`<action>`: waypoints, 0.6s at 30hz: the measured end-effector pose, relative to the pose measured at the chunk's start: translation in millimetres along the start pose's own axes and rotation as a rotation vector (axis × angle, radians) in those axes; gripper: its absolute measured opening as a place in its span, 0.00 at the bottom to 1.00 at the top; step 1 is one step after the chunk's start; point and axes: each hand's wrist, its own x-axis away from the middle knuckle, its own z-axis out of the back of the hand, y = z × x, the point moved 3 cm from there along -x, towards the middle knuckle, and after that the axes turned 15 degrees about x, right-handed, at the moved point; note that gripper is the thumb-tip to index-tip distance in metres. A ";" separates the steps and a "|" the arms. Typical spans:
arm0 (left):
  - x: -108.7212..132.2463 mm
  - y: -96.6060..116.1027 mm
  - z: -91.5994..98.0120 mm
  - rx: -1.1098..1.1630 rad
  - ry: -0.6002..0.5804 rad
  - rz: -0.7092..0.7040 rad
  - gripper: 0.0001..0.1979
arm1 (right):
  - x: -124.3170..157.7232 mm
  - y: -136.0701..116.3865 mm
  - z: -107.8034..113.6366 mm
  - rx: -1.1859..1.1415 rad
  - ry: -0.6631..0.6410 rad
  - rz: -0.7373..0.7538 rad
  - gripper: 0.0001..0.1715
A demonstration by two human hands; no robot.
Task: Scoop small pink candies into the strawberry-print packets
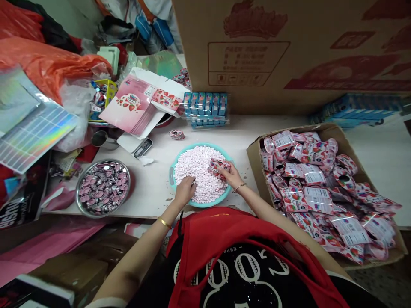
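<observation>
A turquoise plastic basin [231, 194] full of small pale pink candies [202, 160] stands in front of me. My right hand [231, 176] grips a small candy container [218, 167] with a pink and red strawberry print, holding it above the basin's right side. My left hand [185, 191] is at the basin's left side, over the candies, with its fingers curled together. Whatever lies between those fingertips is hidden. Behind the basin, a similar printed container [176, 134] lies on the table.
On the left is a metal bowl [129, 188] of pink and silver caps. An open carton [257, 164] heaped with printed containers stands right. Behind are flat pink cardboard [128, 100], wrapped blue packs [205, 107], a scale [131, 143] and a large cardboard box [244, 98].
</observation>
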 end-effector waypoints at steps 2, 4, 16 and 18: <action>-0.4 -0.1 -0.7 0.058 0.005 -0.003 0.11 | 2.4 -2.4 0.9 -0.018 -0.011 -0.007 0.29; 0.2 -0.2 1.0 0.109 -0.014 -0.020 0.12 | 5.4 -7.9 6.8 -0.008 -0.010 0.031 0.29; -5.2 42.0 55.3 0.220 -0.081 -0.220 0.14 | 35.9 -39.8 58.6 0.821 0.049 0.599 0.20; -8.4 56.9 66.1 0.190 -0.105 -0.247 0.14 | 37.8 -39.2 53.2 0.893 0.020 0.653 0.20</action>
